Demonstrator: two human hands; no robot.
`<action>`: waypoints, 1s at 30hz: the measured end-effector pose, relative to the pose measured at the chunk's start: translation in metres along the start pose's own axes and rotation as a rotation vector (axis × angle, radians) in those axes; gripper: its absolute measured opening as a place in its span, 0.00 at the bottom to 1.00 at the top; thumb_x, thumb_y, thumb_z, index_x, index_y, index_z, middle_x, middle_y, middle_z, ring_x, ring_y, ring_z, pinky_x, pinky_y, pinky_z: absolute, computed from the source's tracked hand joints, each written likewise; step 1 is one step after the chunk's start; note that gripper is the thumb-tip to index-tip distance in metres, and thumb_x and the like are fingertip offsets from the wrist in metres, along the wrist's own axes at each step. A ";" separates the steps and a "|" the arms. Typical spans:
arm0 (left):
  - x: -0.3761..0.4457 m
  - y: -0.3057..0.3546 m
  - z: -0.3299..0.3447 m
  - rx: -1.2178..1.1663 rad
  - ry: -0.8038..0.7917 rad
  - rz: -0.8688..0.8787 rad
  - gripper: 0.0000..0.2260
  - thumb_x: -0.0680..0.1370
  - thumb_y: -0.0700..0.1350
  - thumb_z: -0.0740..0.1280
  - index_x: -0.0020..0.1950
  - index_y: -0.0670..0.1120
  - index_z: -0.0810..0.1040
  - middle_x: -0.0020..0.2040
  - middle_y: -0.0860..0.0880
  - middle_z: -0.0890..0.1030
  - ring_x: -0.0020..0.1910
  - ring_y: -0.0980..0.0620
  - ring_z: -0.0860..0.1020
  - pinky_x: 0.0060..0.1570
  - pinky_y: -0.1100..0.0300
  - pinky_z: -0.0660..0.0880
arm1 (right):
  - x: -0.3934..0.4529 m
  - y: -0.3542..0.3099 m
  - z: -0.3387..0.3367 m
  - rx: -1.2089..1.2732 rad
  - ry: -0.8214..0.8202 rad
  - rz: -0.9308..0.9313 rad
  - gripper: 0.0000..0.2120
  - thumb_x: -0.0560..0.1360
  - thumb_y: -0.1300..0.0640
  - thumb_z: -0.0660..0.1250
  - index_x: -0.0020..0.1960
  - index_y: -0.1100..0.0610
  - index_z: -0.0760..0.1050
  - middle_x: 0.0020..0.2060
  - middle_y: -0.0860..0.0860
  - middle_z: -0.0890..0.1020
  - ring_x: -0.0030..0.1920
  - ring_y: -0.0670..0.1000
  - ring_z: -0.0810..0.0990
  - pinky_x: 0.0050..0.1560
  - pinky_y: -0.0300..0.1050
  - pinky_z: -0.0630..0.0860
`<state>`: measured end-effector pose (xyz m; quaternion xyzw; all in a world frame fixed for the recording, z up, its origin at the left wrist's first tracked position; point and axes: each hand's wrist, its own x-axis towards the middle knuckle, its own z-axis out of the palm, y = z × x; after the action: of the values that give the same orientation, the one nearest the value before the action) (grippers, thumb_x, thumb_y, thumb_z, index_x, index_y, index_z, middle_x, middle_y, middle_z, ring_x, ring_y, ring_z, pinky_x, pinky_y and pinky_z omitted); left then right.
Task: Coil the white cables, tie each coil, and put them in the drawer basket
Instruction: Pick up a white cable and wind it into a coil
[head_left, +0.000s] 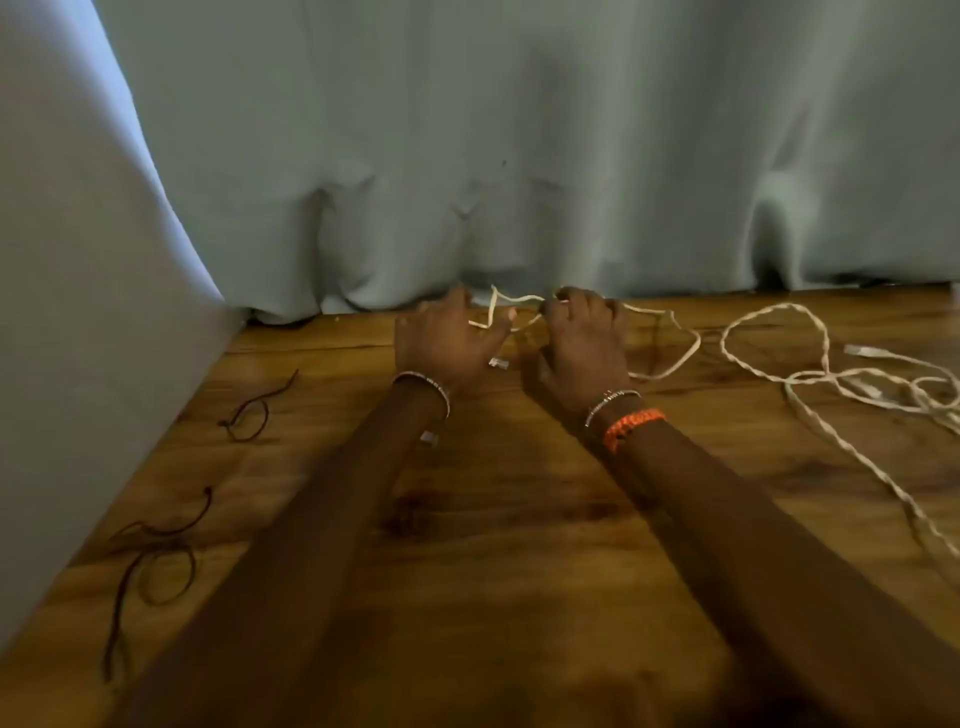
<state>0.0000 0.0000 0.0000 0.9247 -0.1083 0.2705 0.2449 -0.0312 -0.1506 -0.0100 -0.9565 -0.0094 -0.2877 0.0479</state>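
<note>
Pinching the thin white braided cable (519, 301) with your left hand (441, 338) and right hand (582, 348), you risk snagging the loose white cable tangle (857, 374) at three o'clock.

White cable (883, 457) cut off rightward

A wooden surface (493, 597) filled the lower half, its warm brown grain running across in knots and streaks. A pale grey-green curtain (519, 145) hung along the far edge, folds bunching where it met the wood. At the left stood a lighter grey panel (62, 338), daylight brightening its upper edge.
</note>
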 end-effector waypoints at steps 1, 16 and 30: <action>0.000 -0.003 0.003 0.016 -0.041 0.032 0.24 0.72 0.65 0.58 0.55 0.48 0.76 0.47 0.47 0.82 0.52 0.44 0.78 0.53 0.51 0.73 | 0.001 -0.006 0.005 -0.007 0.006 -0.053 0.23 0.68 0.55 0.66 0.63 0.57 0.70 0.60 0.57 0.73 0.62 0.60 0.70 0.65 0.59 0.60; -0.066 0.009 -0.094 -0.374 0.064 0.344 0.08 0.76 0.42 0.67 0.51 0.44 0.84 0.43 0.45 0.85 0.43 0.53 0.82 0.48 0.55 0.78 | -0.068 -0.060 -0.064 0.125 0.391 -0.316 0.26 0.74 0.71 0.58 0.72 0.62 0.64 0.71 0.60 0.67 0.73 0.58 0.63 0.73 0.49 0.54; -0.139 -0.026 -0.134 0.293 0.311 0.454 0.12 0.79 0.47 0.61 0.40 0.43 0.77 0.36 0.43 0.79 0.42 0.41 0.77 0.64 0.50 0.63 | -0.127 -0.024 -0.117 0.580 0.596 -0.023 0.08 0.76 0.60 0.66 0.51 0.61 0.82 0.43 0.57 0.84 0.44 0.55 0.80 0.44 0.44 0.74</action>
<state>-0.1666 0.0999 0.0108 0.8499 -0.2333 0.4692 0.0561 -0.2024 -0.1371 0.0190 -0.7780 -0.0865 -0.5378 0.3130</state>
